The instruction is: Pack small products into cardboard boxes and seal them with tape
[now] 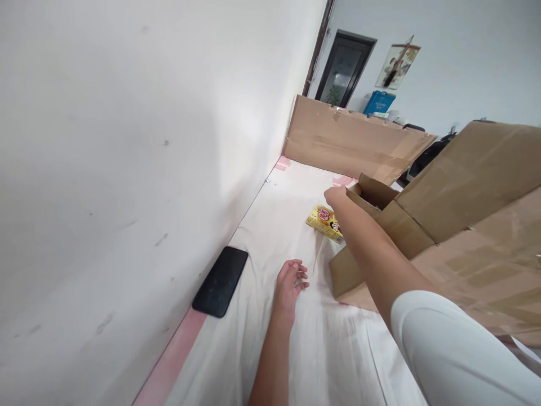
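A yellow printed box (323,218) lies flat on a pale sheet (325,355), at about one o'clock from the person's left hand (291,280), with twelve toward the top of the view. Its long axis runs from ten o'clock to four o'clock; the ten o'clock end shows plainly, while the four o'clock end slips partly behind the person's right forearm. Red-and-white lettering marks the broad face turned upward, and a small black-haired cartoon figure sits toward the four o'clock end. The left hand's grip is open and bare, fingers loosely curled and pointing toward one o'clock, apart from the yellow box. The right hand (335,194) reaches farther out at one o'clock, just beyond the yellow box and beside the rim of an open cardboard carton (406,228); its fingers are mostly hidden, so whether its grip is open or closed, or touches the carton, cannot be told. The carton's dark mouth lies at two o'clock from the left hand, with a lower flap at three. A black smartphone (220,281) rests at nine o'clock, screen up, next to the white wall (127,169), its long axis running from one to seven. A cardboard panel (346,138) stands across the sheet's far end.
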The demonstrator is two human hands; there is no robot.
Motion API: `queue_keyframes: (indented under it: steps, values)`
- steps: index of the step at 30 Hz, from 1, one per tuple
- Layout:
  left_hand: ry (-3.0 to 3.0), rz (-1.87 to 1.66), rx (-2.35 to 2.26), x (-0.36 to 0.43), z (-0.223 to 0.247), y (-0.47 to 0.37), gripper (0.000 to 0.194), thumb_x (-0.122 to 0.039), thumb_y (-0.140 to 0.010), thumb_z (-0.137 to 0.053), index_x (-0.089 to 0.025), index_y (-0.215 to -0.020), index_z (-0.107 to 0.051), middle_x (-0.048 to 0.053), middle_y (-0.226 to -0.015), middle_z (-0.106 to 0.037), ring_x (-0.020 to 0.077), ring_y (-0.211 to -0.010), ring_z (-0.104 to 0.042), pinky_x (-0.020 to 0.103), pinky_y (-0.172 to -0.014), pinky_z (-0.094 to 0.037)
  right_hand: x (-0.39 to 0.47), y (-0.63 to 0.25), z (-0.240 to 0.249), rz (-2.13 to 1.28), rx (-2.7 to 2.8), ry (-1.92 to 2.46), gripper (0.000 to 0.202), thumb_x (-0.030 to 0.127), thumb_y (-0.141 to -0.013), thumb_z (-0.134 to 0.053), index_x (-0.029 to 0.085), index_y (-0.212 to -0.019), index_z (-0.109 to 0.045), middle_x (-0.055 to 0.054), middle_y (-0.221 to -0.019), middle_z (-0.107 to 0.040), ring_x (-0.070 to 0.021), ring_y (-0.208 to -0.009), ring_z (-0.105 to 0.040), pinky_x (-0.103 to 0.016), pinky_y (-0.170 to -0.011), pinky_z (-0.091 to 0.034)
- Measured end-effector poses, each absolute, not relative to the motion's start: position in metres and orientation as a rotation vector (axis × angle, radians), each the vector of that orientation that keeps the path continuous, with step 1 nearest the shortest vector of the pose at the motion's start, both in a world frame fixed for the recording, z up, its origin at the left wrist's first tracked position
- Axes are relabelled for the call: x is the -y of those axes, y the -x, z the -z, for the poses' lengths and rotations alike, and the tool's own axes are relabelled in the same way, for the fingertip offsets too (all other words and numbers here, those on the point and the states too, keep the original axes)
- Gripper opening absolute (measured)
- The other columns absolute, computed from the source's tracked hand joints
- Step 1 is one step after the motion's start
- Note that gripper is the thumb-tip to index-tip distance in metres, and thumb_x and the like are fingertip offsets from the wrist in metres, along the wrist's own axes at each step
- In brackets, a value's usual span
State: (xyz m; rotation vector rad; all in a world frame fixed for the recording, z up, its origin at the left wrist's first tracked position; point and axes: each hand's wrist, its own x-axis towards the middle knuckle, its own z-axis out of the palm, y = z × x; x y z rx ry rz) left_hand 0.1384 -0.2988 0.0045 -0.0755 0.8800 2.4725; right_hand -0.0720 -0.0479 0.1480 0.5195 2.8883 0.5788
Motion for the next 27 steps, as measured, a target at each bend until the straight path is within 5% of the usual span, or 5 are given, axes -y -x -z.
queue_keyframes:
  steps: [10,14,18,22,27]
  values:
    - [0.111,-2.806,-1.574,0.310,-0.006,-0.129,0.029,-0.032,-0.074,-0.075,-0.023,-0.100,-0.064,0.007,-0.108,-0.062,0.0200,-0.102,-0.059,0.029,-0.086,-0.047,0.120,0.104,-0.150,-0.152,-3.095,-0.057,0.045,0.000,-0.084,-0.051,0.015,-0.118,-0.075,-0.006,-0.117,-0.072,-0.0163,-0.100,-0.063,-0.021,-0.088,-0.043]
    - [0.151,-2.813,-1.807,0.322,-0.003,-0.122,0.029,-0.029,-0.079,-0.070,-0.025,-0.106,-0.062,0.009,-0.120,-0.060,0.0227,-0.117,-0.055,0.031,-0.093,-0.045,0.160,0.102,-0.149,0.077,-3.267,0.134,0.045,0.005,-0.089,-0.044,0.013,-0.124,-0.071,-0.011,-0.121,-0.065,-0.0188,-0.106,-0.060,-0.026,-0.097,-0.042]
    - [0.191,-2.777,-1.838,0.324,0.002,-0.118,0.025,-0.031,-0.083,-0.065,-0.024,-0.107,-0.060,0.009,-0.120,-0.060,0.0213,-0.113,-0.056,0.030,-0.092,-0.046,0.194,0.075,-0.146,-0.049,-3.337,0.059,0.046,0.018,-0.088,-0.059,0.019,-0.134,-0.062,-0.016,-0.138,-0.050,-0.0307,-0.120,-0.052,-0.050,-0.109,-0.033]
    - [0.190,-2.740,-1.901,0.324,0.006,-0.116,0.025,-0.031,-0.083,-0.064,-0.023,-0.106,-0.060,0.008,-0.116,-0.062,0.0188,-0.104,-0.059,0.029,-0.090,-0.046,0.213,0.035,-0.151,-0.122,-3.355,-0.360,0.066,0.020,-0.082,-0.067,0.024,-0.144,-0.048,-0.018,-0.160,-0.024,-0.0482,-0.146,-0.019,-0.074,-0.109,-0.014]
    - [0.169,-2.702,-2.003,0.324,0.008,-0.114,0.026,-0.033,-0.083,-0.062,-0.023,-0.107,-0.059,0.007,-0.115,-0.062,0.0177,-0.099,-0.061,0.029,-0.088,-0.047,0.205,-0.028,-0.150,0.516,-3.209,-0.710,0.097,0.034,-0.078,-0.074,0.022,-0.159,-0.021,-0.024,-0.164,-0.010,-0.0492,-0.150,-0.011,-0.063,-0.105,-0.037]
